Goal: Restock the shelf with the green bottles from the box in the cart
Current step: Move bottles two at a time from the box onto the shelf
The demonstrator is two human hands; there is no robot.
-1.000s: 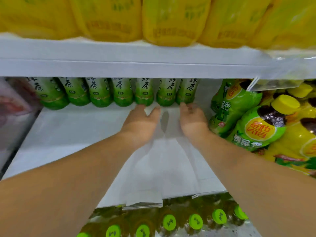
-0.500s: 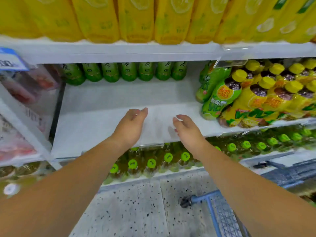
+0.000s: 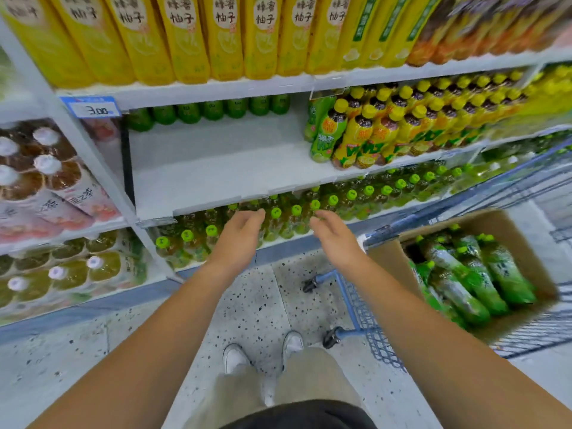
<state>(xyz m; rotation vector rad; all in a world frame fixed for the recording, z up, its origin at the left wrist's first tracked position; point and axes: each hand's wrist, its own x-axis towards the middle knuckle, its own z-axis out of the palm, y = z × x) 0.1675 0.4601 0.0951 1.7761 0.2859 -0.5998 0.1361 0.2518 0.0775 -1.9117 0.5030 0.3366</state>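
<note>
A row of green bottles stands at the back of the white middle shelf, whose front is bare. My left hand and my right hand hang in front of the shelf's edge, both empty with relaxed fingers. At the right, a cardboard box sits in the blue cart and holds several green bottles lying on their sides.
Yellow bottles fill the right part of the middle shelf. Tall yellow bottles line the shelf above, and green-capped bottles the shelf below. Pale bottles fill the left unit. My shoes stand on speckled floor.
Both hands have pulled back out of the middle shelf and dropped below its front edge. The view has backed away and tilted down, so the cart and box now show.
</note>
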